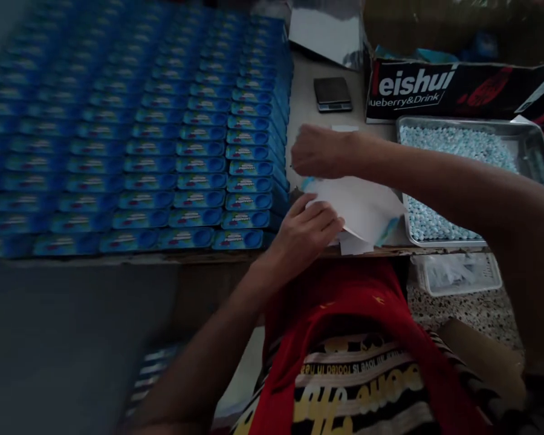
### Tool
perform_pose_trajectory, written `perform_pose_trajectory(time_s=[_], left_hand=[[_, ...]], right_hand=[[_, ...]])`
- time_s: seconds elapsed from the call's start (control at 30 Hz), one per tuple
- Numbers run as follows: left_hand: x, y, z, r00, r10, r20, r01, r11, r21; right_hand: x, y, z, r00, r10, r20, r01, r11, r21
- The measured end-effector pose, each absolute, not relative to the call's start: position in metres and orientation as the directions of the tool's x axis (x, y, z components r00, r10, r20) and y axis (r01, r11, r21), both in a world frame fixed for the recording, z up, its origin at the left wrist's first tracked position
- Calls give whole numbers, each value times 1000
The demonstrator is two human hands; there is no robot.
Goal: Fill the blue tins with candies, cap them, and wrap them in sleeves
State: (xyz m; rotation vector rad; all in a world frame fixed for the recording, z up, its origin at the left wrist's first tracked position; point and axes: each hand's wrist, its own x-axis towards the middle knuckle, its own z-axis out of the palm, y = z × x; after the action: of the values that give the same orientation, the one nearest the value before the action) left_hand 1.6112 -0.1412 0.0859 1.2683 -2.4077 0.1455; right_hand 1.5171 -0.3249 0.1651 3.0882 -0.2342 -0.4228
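Note:
A white sheet with blue edges point(362, 205) lies tilted at the table's front edge, over some white paper pieces. My left hand point(309, 228) is closed on the sheet's near left edge, its fingers bent over it. Just above, my right hand point(315, 151) is curled into a fist at the sheet's far left corner; what its fingers hold, if anything, is hidden. Rows of blue packets point(246, 202) stand immediately left of both hands.
A metal tray point(532, 151) of small pale blue pieces sits at the right, under my right forearm. Behind it stands a black printed carton point(417, 90). A small scale point(332, 93) lies beyond my hands. Below the table is a white basket point(462, 275).

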Motion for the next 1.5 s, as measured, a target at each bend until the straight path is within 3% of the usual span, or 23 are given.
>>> perform_pose_trajectory(time_s=[0.07, 0.1, 0.13, 0.2, 0.27, 0.4, 0.47, 0.5, 0.53, 0.6, 0.67, 0.7, 0.8, 0.93, 1.1, 1.27, 1.33, 1.4, 1.5], left_hand=[[1591, -156, 68, -367, -842, 396, -883, 449, 135], [1579, -163, 61, -281, -891, 357, -916, 360, 175], [1568, -168, 57, -199, -932, 303, -938, 271, 217], [1551, -177, 54, -96, -978, 185, -947, 147, 284], [1546, -187, 55, -60, -994, 87, -937, 86, 338], [1566, -215, 59, -76, -966, -248, -880, -52, 473], [1577, -225, 60, -134, -887, -442, -837, -138, 530], [1581, -225, 60, -130, -875, -466, -826, -165, 539], [1582, -221, 60, -94, -899, -428, -828, -168, 536], [1579, -203, 57, 21, -979, -204, -874, -117, 472], [1572, -177, 50, 41, -999, 2, -934, -38, 356], [1568, -165, 45, 10, -999, 32, -952, 0, 307], [1559, -143, 29, -39, -999, 4, -974, 39, 221], [1554, -146, 21, 21, -1000, 7, -987, -19, 162], [1561, -160, 26, -8, -994, -107, -987, -9, 162], [1579, -169, 29, -130, -984, -123, -971, 101, 218], [1584, -174, 36, -216, -968, -124, -946, 177, 270], [1589, -180, 46, -338, -933, -126, -909, 289, 301], [1595, -198, 63, -474, -874, -106, -856, 429, 288]], right_hand=[[1514, -317, 183, 942, -236, -237, -179, -954, 241], [1504, -312, 187, 937, -313, -156, -265, -927, 266], [1488, -306, 186, 912, -409, -35, -393, -894, 214], [1443, -288, 170, 770, -602, 210, -615, -789, -7], [1394, -264, 136, 640, -685, 349, -691, -711, -129], [1341, -224, 58, 675, -678, 292, -670, -728, -142], [1343, -220, 37, 715, -670, 198, -661, -741, -119], [1347, -221, 32, 740, -658, 136, -650, -753, -107], [1352, -224, 29, 763, -643, 72, -636, -765, -99], [1360, -230, 30, 786, -618, -17, -616, -781, -105], [1363, -234, 31, 774, -632, -26, -630, -767, -126], [1364, -234, 31, 762, -648, -14, -643, -754, -136], [1365, -231, 30, 745, -667, 3, -660, -738, -138], [1369, -228, 35, 766, -642, -37, -643, -763, -65], [1377, -234, 45, 753, -651, -99, -655, -755, -17], [1392, -239, 42, 724, -673, -151, -684, -729, -28], [1393, -243, 51, 714, -661, -232, -691, -719, -75], [1384, -250, 73, 753, -568, -332, -647, -733, -212], [1355, -269, 118, 883, -410, -228, -469, -778, -419]])
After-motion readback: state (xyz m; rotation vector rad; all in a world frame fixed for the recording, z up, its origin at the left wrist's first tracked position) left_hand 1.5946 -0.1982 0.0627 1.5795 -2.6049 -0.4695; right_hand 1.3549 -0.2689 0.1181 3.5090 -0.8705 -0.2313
